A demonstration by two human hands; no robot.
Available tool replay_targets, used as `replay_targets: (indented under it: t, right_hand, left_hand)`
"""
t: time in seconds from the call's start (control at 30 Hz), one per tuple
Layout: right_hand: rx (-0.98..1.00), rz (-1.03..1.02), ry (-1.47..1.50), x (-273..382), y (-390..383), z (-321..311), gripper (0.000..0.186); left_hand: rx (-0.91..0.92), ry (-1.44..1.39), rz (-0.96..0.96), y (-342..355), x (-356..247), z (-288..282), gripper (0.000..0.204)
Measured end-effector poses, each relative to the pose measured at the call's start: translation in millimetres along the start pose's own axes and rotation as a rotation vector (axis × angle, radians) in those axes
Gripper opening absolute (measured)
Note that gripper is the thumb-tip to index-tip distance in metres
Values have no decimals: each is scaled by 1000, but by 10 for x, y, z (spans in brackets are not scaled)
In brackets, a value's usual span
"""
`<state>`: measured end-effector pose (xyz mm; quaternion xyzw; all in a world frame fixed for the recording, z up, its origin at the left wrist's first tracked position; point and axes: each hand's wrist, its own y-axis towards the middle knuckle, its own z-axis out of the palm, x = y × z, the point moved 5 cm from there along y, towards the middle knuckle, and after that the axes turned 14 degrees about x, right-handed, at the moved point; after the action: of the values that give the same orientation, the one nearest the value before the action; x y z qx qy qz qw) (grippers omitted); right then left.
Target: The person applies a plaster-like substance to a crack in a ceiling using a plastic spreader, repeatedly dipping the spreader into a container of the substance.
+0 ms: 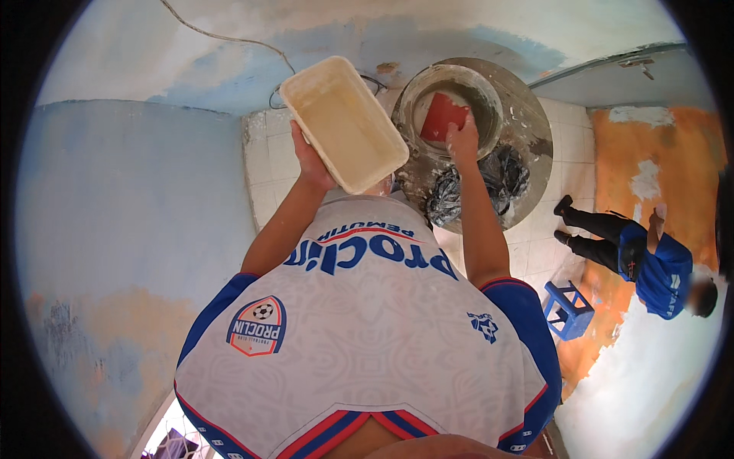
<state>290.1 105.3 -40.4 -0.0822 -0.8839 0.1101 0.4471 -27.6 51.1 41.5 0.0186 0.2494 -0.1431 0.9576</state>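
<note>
My left hand point(309, 157) grips a cream rectangular tray point(344, 122) by its left side, with a pale, smooth inside facing up. My right hand point(463, 138) holds a red flat scraper point(440, 116) inside a round, mortar-smeared bucket point(485, 96), whose contents look grey and are partly hidden by the scraper. The bucket stands on a dirty round surface point(527, 176). Crumpled black plastic point(451, 195) lies just below the bucket, beside my right wrist.
A co-worker in blue point(650, 271) stands to my right by the patchy orange-and-white wall point(642, 153). A blue plastic stool point(567, 321) is below them on the tiled floor point(264, 153). A cable point(222, 37) runs along the wall ahead; a patchy blue wall point(138, 222) is left.
</note>
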Motion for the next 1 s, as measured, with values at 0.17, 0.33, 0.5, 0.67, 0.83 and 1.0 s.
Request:
replay_targets:
  t: [0.17,0.33,0.5,0.67,0.83,1.0]
  right_hand:
    - [34,-58,212,-303,128,-1,33]
    - [122,70,980,64,5,-419,38]
    - [165,-148,1265,451,-212,-755,33]
    - [16,-276,1120,971,-480,-979,26]
    - [82,-689,847,2397,-956,-775,21]
    - [138,-1163,56,3618,-1247,-383,23]
  left_hand:
    - [107,-213,52,-105,96,-76,89]
    - [152,-260,90,-143,214,-5,88]
    - [163,-93,49,-59,41,118,90]
    - [51,-48,-14,23,-254,52,93]
    - [132,-131,-10,54,-566,17,93]
    - [249,-157,120,-9,-1139,96,93]
